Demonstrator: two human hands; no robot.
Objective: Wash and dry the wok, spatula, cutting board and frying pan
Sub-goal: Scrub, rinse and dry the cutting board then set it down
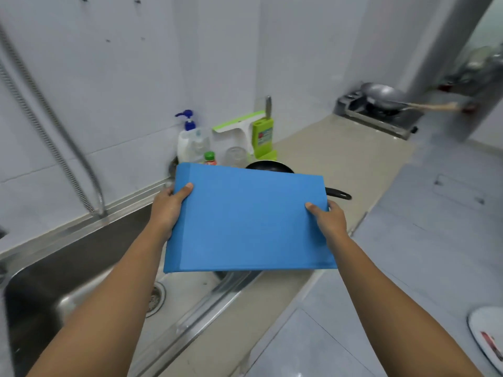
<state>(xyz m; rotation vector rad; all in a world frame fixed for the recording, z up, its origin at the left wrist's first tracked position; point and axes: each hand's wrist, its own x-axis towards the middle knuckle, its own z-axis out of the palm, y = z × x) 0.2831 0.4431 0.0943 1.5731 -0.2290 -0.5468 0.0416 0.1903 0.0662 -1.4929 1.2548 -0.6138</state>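
Note:
I hold a blue cutting board (247,221) flat in the air over the right edge of the steel sink (81,268). My left hand (168,205) grips its left edge, thumb on top. My right hand (328,217) grips its right edge the same way. Behind the board a black frying pan (269,166) sits on the counter, mostly hidden, with its handle (339,194) sticking out to the right. A metal wok (383,97) with a wooden handle rests on the stove at the far right. No spatula is in view.
A soap pump bottle (192,140), a small red-labelled bottle (210,158), a glass (236,156) and a green knife holder (262,134) stand against the wall. A flexible tap hose (49,123) hangs left. The beige counter (340,153) runs to the stove (381,118).

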